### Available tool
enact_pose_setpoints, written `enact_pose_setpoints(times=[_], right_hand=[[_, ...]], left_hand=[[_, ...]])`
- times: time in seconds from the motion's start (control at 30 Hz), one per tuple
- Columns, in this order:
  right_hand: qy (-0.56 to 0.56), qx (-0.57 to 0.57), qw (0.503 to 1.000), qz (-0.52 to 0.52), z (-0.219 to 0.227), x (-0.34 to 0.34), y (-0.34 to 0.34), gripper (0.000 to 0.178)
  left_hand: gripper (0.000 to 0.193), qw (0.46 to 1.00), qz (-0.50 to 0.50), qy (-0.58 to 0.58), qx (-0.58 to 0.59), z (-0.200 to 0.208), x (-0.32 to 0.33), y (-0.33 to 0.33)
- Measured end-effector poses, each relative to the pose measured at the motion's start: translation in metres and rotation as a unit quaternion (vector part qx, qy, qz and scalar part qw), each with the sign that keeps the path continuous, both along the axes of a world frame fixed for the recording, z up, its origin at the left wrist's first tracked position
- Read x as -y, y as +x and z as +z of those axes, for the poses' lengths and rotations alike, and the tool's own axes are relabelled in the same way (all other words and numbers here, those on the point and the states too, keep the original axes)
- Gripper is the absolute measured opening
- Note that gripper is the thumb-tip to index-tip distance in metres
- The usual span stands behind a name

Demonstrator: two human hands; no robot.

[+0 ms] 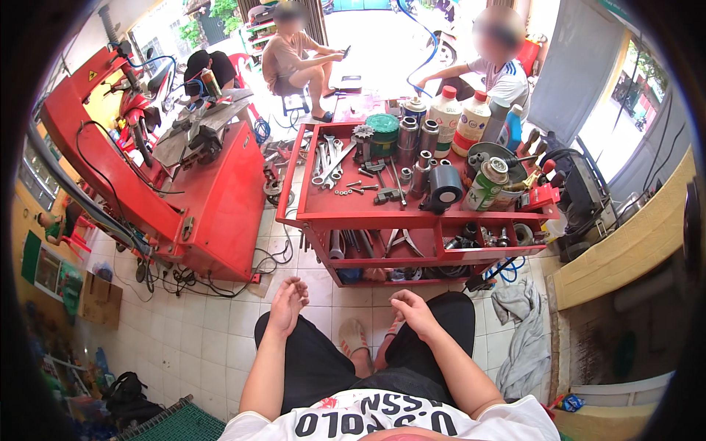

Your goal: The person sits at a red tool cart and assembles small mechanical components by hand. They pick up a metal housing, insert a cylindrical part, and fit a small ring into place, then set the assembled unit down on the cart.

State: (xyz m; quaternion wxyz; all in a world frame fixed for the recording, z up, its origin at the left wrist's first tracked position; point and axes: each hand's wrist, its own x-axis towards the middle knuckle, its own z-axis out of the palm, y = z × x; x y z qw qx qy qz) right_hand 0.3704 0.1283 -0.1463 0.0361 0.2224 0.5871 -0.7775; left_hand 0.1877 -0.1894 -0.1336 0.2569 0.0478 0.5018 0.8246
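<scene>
My left hand (288, 307) is raised over my left knee, its fingers loosely bent and nothing in them. Above the other knee, my right hand (414, 313) hangs palm inward with slightly curled fingers, also holding nothing. Neither hand touches the red tool cart (323, 209) just ahead of them. On its top lie several combination wrenches (331, 165), small bolts (354, 185) and a T-shaped metal tool (397, 180). Steel sockets (421, 173), a green tub (383, 135), a white-green spray can (488, 184) and a black cylinder (445, 185) stand further right.
Left is a red machine (213, 198) with a vise; cables (191, 283) trail on the tiles beneath. A grey cloth (521, 331) lies on the floor at right. One person (290, 59) sits on a stool beyond; another person (507, 77) sits behind the cart.
</scene>
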Motion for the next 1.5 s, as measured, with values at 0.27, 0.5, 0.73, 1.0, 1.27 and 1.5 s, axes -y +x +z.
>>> enact_pose_setpoints(times=[0.27,0.5,0.73,1.0,1.27,1.5], right_hand=[[0.344,-0.316,0.884,-0.006,0.159,0.017,-0.117,0.018],[0.66,-0.301,0.681,-0.097,0.159,-0.014,-0.227,0.026],[0.662,-0.249,0.696,-0.123,0.149,-0.018,-0.231,0.03],[0.659,-0.137,0.731,-0.111,0.144,-0.018,-0.243,0.038],[0.557,-0.091,0.82,-0.092,0.134,-0.049,-0.267,0.032],[0.692,-0.108,0.713,-0.031,0.14,-0.05,-0.292,0.027]], left_hand=[[0.03,0.828,0.097,-0.2,-0.515,0.186,-0.069,-0.097],[0.065,0.588,0.125,-0.423,-0.678,0.17,-0.119,-0.186],[0.084,0.624,0.125,-0.477,-0.607,0.144,-0.125,-0.18],[0.089,0.565,0.073,-0.53,-0.629,0.141,-0.123,-0.178],[0.092,0.56,0.054,-0.567,-0.601,0.143,-0.133,-0.177],[0.096,0.556,0.044,-0.591,-0.582,0.152,-0.133,-0.173]])
